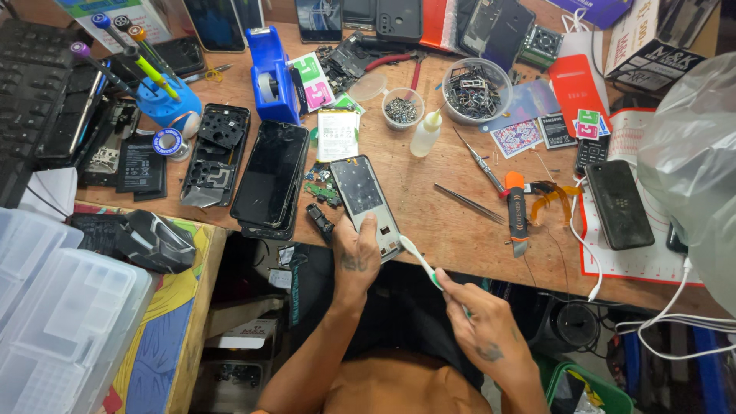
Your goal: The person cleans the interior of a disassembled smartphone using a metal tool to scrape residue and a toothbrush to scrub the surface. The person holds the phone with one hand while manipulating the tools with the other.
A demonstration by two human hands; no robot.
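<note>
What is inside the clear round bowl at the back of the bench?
The clear round bowl holds a heap of small dark metal parts, apparently frames or trays. Whatever lies beneath the heap is covered.

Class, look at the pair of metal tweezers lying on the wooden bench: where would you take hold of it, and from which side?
Grip the tweezers by the wider lower-right end, coming from above with fingers across both flat arms. They lie flat on the table, bare wood around them, and the fine tip points up-left.

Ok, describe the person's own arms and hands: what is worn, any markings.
Both forearms are bare, with no sleeves, gloves, watch or rings in view. The left hand carries a small dark tattoo on its back. The right hand has a similar dark tattoo near the wrist. The shapes of both marks are too small to make out.
</note>
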